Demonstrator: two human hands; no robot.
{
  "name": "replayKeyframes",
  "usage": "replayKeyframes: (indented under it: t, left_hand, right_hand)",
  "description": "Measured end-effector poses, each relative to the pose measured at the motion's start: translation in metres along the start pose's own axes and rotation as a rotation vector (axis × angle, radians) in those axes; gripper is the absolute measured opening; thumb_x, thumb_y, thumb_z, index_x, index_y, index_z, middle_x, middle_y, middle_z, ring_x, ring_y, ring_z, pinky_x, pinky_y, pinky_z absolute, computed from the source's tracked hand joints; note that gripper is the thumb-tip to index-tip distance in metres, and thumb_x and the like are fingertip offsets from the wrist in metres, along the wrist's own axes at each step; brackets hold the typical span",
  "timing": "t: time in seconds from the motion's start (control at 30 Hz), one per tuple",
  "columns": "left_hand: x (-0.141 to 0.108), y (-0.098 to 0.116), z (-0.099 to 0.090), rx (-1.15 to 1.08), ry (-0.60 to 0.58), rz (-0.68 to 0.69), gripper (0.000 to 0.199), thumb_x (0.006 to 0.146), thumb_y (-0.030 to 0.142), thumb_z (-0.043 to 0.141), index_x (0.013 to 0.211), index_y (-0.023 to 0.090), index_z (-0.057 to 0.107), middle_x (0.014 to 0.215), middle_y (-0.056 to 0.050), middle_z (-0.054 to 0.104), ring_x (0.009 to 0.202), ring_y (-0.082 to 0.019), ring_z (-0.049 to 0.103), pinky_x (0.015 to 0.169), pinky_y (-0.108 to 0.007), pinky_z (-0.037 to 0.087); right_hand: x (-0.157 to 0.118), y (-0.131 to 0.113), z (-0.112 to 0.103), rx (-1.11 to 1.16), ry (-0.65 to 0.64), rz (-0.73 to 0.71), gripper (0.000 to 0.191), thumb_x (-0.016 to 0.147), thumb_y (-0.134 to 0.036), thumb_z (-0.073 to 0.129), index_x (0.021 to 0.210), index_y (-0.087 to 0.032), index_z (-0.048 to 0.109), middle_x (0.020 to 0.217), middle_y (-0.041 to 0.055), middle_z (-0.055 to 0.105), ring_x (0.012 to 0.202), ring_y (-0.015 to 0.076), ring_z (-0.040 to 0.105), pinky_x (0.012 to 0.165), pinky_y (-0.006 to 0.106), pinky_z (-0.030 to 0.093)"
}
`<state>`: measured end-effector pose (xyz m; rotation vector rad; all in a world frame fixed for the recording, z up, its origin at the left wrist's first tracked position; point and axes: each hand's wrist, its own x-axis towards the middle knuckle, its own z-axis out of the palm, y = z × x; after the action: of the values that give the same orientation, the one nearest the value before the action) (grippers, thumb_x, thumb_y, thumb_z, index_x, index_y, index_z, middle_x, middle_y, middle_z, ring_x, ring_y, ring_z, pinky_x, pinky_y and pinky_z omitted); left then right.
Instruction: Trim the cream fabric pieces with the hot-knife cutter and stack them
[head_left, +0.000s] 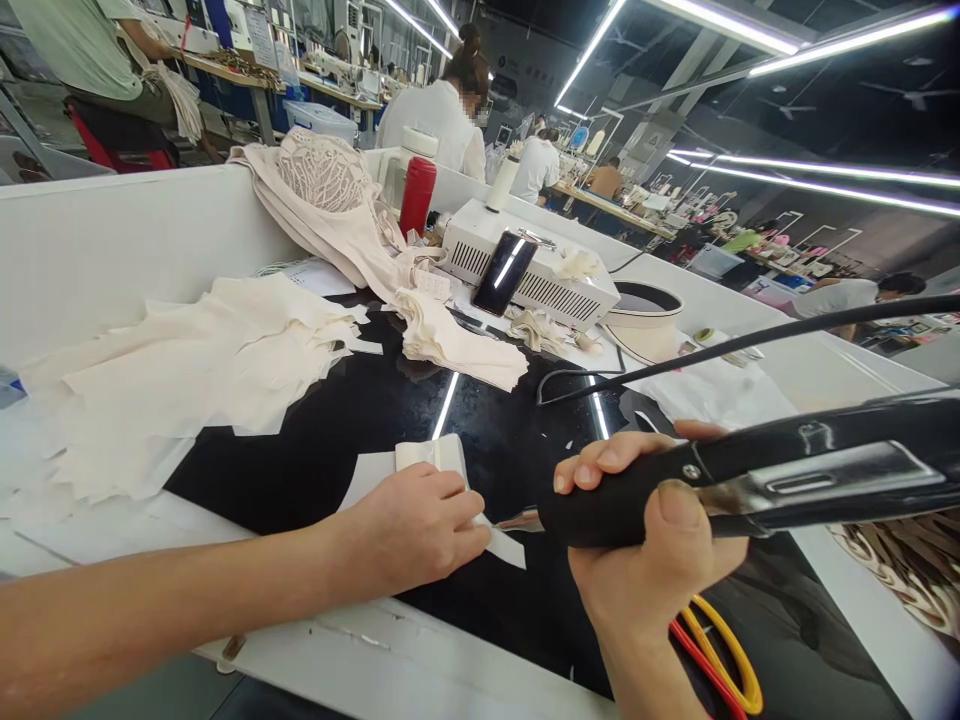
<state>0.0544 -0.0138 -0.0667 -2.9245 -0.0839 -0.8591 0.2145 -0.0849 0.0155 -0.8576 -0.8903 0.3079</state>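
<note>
My right hand is wrapped round a black handheld tool with a cable and a metal lever. The tool's thin metal tip points left, close to the fingers of my left hand. That left hand is closed, its fingertips pressed on a small cream fabric piece at the front of the black glossy tabletop. White strips lie under and beside the hand; one end shows between the hand and the tool. What the left fingertips pinch is partly hidden.
Cream fabric pieces are piled at left. Behind are more garments, a red bottle, a phone leaning on a white vented box, and a round container. Yellow-handled scissors lie at front right. People sit beyond the partition.
</note>
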Motion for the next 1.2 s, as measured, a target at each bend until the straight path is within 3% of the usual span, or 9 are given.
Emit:
replayKeyframes:
  t: [0.2, 0.5, 0.9, 1.2]
  left_hand:
    - [0.0, 0.0, 0.0, -0.01, 0.004, -0.001, 0.013, 0.096, 0.006, 0.062, 0.095, 0.017, 0.066, 0.086, -0.002, 0.063, 0.074, -0.019, 0.054, 0.063, -0.035, 0.044]
    - [-0.001, 0.0, -0.001, -0.008, -0.004, -0.007, 0.013, 0.096, 0.004, 0.063, 0.094, 0.017, 0.064, 0.085, -0.003, 0.063, 0.075, -0.019, 0.054, 0.067, -0.034, 0.044]
    - [-0.001, -0.001, -0.001, -0.008, -0.02, 0.001, 0.016, 0.096, 0.003, 0.06, 0.091, 0.017, 0.063, 0.085, -0.002, 0.061, 0.074, -0.018, 0.052, 0.067, -0.034, 0.043]
    - [-0.001, -0.002, 0.001, -0.037, -0.035, -0.008, 0.013, 0.102, 0.008, 0.059, 0.1, 0.018, 0.067, 0.087, -0.002, 0.063, 0.076, -0.019, 0.055, 0.067, -0.034, 0.045]
  right_hand:
    - [-0.001, -0.002, 0.002, -0.035, 0.021, 0.013, 0.029, 0.082, -0.024, 0.075, 0.107, -0.026, 0.06, 0.071, -0.007, 0.066, 0.055, 0.0135, 0.059, 0.048, 0.029, 0.055]
    - [0.001, -0.009, -0.011, -0.057, 0.084, 0.011, 0.038, 0.074, -0.031, 0.079, 0.106, -0.025, 0.06, 0.069, -0.0066, 0.065, 0.053, 0.0138, 0.055, 0.044, 0.028, 0.053]
    - [0.0, -0.014, -0.004, -0.038, 0.089, 0.017, 0.034, 0.078, -0.033, 0.077, 0.105, -0.025, 0.059, 0.069, -0.0067, 0.062, 0.052, 0.0128, 0.055, 0.044, 0.026, 0.052]
    - [-0.012, -0.008, 0.004, 0.021, -0.004, 0.037, 0.031, 0.08, -0.027, 0.075, 0.107, -0.025, 0.061, 0.071, -0.007, 0.066, 0.054, 0.0131, 0.058, 0.045, 0.027, 0.055]
